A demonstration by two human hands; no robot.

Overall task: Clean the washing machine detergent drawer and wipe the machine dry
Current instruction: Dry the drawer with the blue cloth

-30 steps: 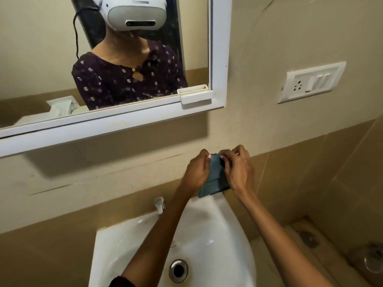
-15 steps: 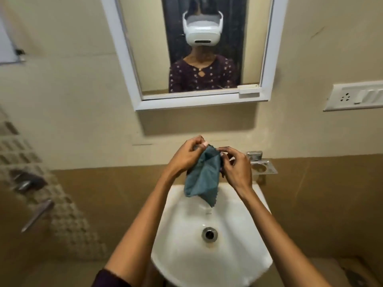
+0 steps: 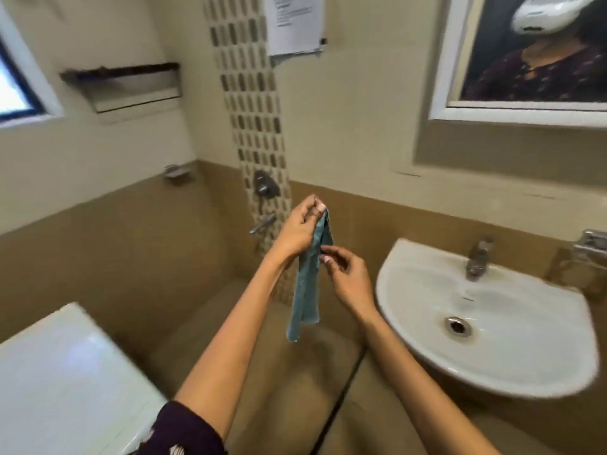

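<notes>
Your left hand [image 3: 300, 229] is up in front of you, and its thumb and fingers pinch the top end of a blue-green cloth [image 3: 305, 290]. The cloth hangs straight down in a long, thin, folded strip, and its bottom end dangles free in the air above the brown floor. Your right hand [image 3: 349, 277] is a bit lower, just beside the cloth. Its fingers are curled, and the fingertips [image 3: 325, 258] meet the right edge of the cloth about halfway down. The picture is too blurry to tell if they pinch the cloth or only touch it. A dark sleeve [image 3: 187, 431] with pale dots shows on your left arm. The cloth hangs between the white washing machine [image 3: 65, 372], low on your left, and the white sink [image 3: 525, 362] on your right, and it touches neither one. Only the flat top of the machine shows. The sink has a metal tap [image 3: 478, 257] at its back edge and a drain hole [image 3: 457, 326] in the middle of the bowl. On the wall behind your hands are a shower knob [image 3: 264, 186] and a spout [image 3: 262, 223] under it, on a strip of small tiles. A sheet of paper [image 3: 295, 24] is stuck higher up. A mirror [image 3: 440, 60] hangs above the sink, and a window [image 3: 13, 87] is far to the left.
</notes>
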